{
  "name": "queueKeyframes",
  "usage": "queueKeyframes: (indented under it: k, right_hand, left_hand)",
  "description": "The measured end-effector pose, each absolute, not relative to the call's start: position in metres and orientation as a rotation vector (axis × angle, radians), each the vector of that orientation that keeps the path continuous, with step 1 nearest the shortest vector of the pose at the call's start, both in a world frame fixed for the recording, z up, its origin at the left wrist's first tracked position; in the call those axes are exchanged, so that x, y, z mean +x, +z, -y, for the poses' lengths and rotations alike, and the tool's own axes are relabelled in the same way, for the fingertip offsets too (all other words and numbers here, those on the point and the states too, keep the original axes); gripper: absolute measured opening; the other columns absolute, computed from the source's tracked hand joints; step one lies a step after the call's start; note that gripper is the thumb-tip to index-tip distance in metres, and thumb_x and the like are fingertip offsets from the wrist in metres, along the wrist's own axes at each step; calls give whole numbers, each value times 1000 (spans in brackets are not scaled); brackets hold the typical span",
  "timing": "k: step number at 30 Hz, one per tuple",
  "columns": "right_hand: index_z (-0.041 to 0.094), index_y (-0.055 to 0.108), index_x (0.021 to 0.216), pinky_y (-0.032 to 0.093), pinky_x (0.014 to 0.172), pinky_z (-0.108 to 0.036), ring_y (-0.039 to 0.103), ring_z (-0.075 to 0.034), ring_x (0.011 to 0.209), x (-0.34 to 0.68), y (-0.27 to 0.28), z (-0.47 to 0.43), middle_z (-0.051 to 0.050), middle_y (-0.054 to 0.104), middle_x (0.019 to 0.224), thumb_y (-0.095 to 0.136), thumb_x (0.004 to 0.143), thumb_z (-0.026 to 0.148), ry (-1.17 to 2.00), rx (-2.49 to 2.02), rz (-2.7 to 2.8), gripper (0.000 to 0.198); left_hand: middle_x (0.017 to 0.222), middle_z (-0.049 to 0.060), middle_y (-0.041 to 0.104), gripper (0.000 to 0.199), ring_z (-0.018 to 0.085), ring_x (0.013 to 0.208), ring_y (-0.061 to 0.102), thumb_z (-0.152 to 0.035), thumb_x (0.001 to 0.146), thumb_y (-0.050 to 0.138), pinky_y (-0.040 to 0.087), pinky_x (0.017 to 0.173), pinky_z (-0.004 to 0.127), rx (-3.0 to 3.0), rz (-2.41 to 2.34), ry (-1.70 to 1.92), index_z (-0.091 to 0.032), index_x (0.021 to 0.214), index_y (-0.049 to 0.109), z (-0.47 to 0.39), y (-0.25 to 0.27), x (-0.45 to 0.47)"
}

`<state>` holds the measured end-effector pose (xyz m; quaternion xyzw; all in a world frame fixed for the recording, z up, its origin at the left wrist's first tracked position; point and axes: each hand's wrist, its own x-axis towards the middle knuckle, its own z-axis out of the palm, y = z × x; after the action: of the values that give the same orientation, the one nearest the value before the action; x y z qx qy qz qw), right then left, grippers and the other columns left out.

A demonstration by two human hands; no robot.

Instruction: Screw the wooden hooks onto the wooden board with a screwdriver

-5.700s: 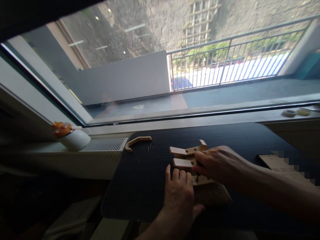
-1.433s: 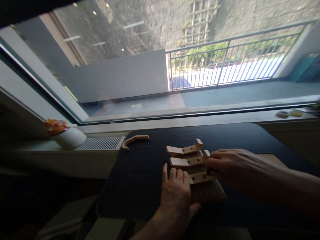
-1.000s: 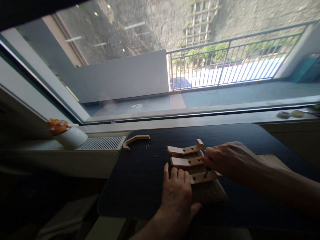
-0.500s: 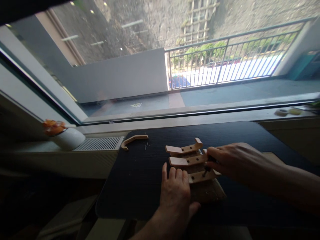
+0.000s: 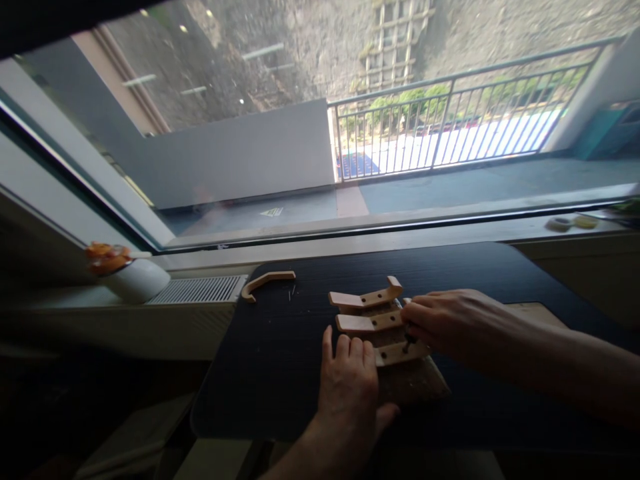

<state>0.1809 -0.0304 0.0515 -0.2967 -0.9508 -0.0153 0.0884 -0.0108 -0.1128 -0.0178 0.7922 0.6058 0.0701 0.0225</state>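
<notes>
Three bent wooden hooks lie side by side across a brown wooden board: a far hook, a middle hook and a near hook. Each shows dark screw holes. My left hand bears down on the near hook's left end, which it covers, with its thumb by the board. In my right hand, closed fingers grip a small dark screwdriver-like tool, mostly hidden. Its tip meets the near hook at the right-hand hole.
A loose wooden hook lies at the dark table's far left corner, beside a few screws. A flat wooden piece is behind my right forearm. Past the table are a radiator, white pot and window sill.
My right hand has shifted slightly left and its grip has turned a little around the tool. My left hand stays in place on the near hook.
</notes>
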Motion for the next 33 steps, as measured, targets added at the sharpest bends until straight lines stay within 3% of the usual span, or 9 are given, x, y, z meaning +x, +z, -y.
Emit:
queueKeyframes:
  k: [4,8,12,14,16,21,26,30,33]
  right_hand:
    - [19,54,71,20,47,-30,57,-16,48,176,47,28,-2,62,56,47,93,27,-149,-1194,2769,24]
    - [20,54,66,14,46,-32,57,-18,46,172,54,28,-4,62,53,43,94,26,-247,-1330,2799,31]
    - [19,58,82,23,49,-29,63,-19,58,175,64,30,-4,69,69,49,92,29,-96,-1246,2835,18]
    - [19,59,91,30,54,-28,65,-18,67,179,66,31,-4,70,80,52,88,20,46,-1104,2877,8]
    - [19,59,91,33,57,-27,64,-16,70,182,65,32,-3,70,85,49,86,11,163,-1002,2910,13]
    - [19,55,78,26,49,-28,61,-15,54,179,57,32,-1,66,67,50,88,16,63,-1081,2865,11]
    - [20,56,71,18,46,-31,63,-21,52,170,58,31,-5,64,55,45,95,36,-194,-1402,2770,31]
    - [19,61,77,21,47,-30,65,-22,56,174,64,31,-7,68,62,46,94,41,-144,-1404,2795,32]
    - [19,61,95,31,53,-28,67,-20,68,181,64,32,-5,72,83,51,90,27,51,-1124,2847,14]
  left_hand:
    - [108,12,66,74,32,103,57,-56,59,80,28,112,60,2480,-1868,240,-12,115,63,112,-20,-11]
    - [109,12,66,75,32,105,57,-55,60,80,27,113,59,2473,-1863,224,-10,116,63,111,-18,-12]
    - [109,12,66,74,32,103,57,-57,60,80,29,111,60,2457,-1881,199,-11,116,63,110,-17,-11]
    - [109,12,66,75,32,103,57,-57,59,80,29,111,60,2450,-1888,204,-11,116,63,110,-17,-11]
    - [108,12,66,74,32,103,57,-56,59,80,28,112,59,2445,-1881,211,-11,115,63,111,-17,-11]
    - [108,11,65,72,31,103,57,-54,60,81,27,113,58,2441,-1862,196,-11,114,63,112,-16,-11]
    - [108,11,66,71,32,104,57,-56,60,80,28,112,59,2466,-1872,215,-12,114,63,112,-17,-11]
    - [110,12,65,76,33,105,56,-58,60,79,28,111,59,2480,-1879,225,-11,117,62,112,-19,-12]
    - [109,12,65,75,32,104,57,-58,60,78,28,111,60,2477,-1889,211,-12,117,62,112,-19,-12]
